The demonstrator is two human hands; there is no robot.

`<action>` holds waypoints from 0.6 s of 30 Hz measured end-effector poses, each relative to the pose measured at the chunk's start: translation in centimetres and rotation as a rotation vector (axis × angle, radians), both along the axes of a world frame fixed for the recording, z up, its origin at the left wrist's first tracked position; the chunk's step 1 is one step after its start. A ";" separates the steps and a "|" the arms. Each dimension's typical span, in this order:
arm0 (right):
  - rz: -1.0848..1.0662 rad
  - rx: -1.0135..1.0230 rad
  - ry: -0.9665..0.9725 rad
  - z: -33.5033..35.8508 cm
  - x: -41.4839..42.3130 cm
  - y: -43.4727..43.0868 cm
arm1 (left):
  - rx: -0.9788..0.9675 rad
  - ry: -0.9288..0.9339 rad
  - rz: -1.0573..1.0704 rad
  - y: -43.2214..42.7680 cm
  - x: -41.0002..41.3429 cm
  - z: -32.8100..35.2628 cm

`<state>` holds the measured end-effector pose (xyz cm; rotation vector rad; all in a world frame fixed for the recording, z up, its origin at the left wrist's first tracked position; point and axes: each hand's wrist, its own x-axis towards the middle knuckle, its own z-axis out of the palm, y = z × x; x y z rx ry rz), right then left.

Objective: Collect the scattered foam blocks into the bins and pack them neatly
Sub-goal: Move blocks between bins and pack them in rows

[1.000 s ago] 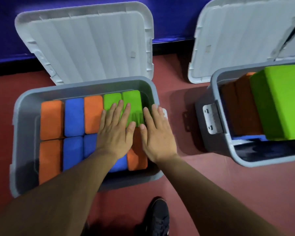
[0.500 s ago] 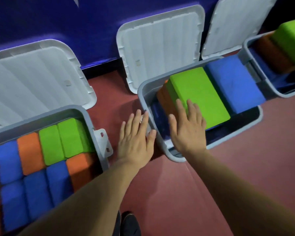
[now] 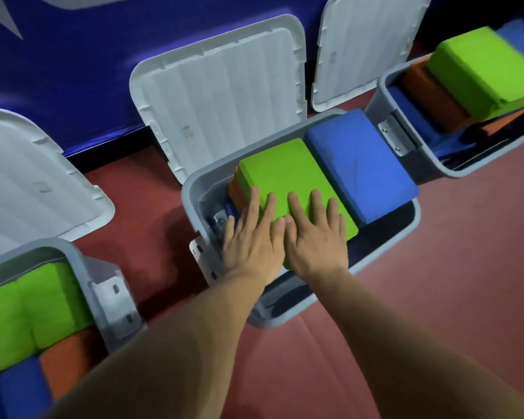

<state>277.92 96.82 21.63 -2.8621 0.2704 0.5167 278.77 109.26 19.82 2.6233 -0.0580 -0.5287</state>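
Over the middle bin (image 3: 412,219), near frame centre in the head view, both hands lie flat and released on the big green block (image 3: 288,179): left hand (image 3: 251,240) at its 7 o'clock corner, right hand (image 3: 315,237) at 5 o'clock, thumbs touching. Nothing is grasped. Spread palms likely press the block level, since it sits proud of the rim beside the blue block (image 3: 360,164) at 2 o'clock. Another bin (image 3: 73,267), at 8 o'clock, holds blocks packed on edge.
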 end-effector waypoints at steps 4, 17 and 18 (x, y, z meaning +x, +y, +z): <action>0.016 0.032 -0.011 -0.4 0.1 -0.5 | -0.002 -0.030 0.044 -0.9 -0.3 -0.7; 0.174 0.232 -0.131 0.1 -0.3 -7.0 | -0.225 -0.028 0.477 -4.8 -2.5 0.5; 0.181 0.228 -0.112 0.0 -0.5 -8.2 | -0.244 -0.027 0.523 -5.7 -2.7 0.5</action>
